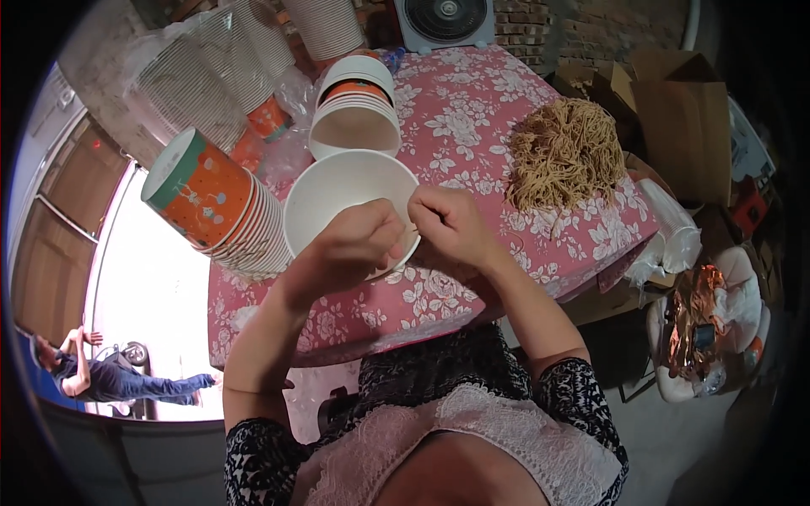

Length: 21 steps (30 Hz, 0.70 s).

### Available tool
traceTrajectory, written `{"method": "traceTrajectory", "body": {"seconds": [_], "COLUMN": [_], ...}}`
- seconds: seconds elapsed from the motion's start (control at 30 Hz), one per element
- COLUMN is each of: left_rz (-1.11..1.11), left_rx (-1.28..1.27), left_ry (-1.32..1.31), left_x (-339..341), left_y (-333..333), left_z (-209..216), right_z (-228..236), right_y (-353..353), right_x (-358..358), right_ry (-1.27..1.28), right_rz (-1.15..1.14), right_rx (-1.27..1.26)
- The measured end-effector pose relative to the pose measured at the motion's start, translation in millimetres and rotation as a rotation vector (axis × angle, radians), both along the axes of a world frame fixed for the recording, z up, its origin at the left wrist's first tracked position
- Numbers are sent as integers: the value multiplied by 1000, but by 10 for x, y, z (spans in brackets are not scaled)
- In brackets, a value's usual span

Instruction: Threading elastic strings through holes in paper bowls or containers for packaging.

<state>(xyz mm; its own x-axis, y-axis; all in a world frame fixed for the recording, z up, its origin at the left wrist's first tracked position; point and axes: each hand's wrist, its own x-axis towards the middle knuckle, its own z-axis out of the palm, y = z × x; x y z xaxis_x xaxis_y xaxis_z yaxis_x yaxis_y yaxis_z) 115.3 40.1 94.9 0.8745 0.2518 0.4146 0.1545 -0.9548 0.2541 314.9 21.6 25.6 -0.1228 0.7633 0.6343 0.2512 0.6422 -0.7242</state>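
A white paper bucket point(325, 198) stands tilted on the table in front of me, its open mouth towards me. Over its near right rim, my left hand point(359, 236) is closed, with fingers curled and bent at the wrist. My right hand point(451, 221) is closed too, knuckles up, at the right side of the same rim. The two hands almost meet. A short bit of thin tan strand seems to show between them, but my fingers hide what they pinch. A tangled heap of tan twine cords point(565, 156) lies on the table to the right.
Nested orange-and-green paper buckets point(211, 194) lean at the left; more white buckets point(354, 122) lie behind. Bagged stacks point(190, 93) rise back left. A fan point(447, 17) stands at the far edge of the flowered tablecloth point(456, 135). Cardboard boxes point(679, 118) crowd the right. Another person point(118, 375) is outside, left.
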Motion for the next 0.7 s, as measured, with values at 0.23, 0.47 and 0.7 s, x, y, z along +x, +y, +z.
{"method": "traceTrajectory", "body": {"seconds": [0.23,0.47,0.7], "left_rz": [188,258,195], "left_rx": [-520,-908,-1039], "left_ry": [-125,-355,-278], "left_x": [8,72,180], "left_y": [-124,-102,-103], "left_z": [0,-22,144], "right_z": [71,180,246], "right_y": [288,231,87], "right_x": [141,124,194], "right_ry": [-124,49,55], "right_rz": [381,422,431], "right_rx": [-284,-357,-445]}}
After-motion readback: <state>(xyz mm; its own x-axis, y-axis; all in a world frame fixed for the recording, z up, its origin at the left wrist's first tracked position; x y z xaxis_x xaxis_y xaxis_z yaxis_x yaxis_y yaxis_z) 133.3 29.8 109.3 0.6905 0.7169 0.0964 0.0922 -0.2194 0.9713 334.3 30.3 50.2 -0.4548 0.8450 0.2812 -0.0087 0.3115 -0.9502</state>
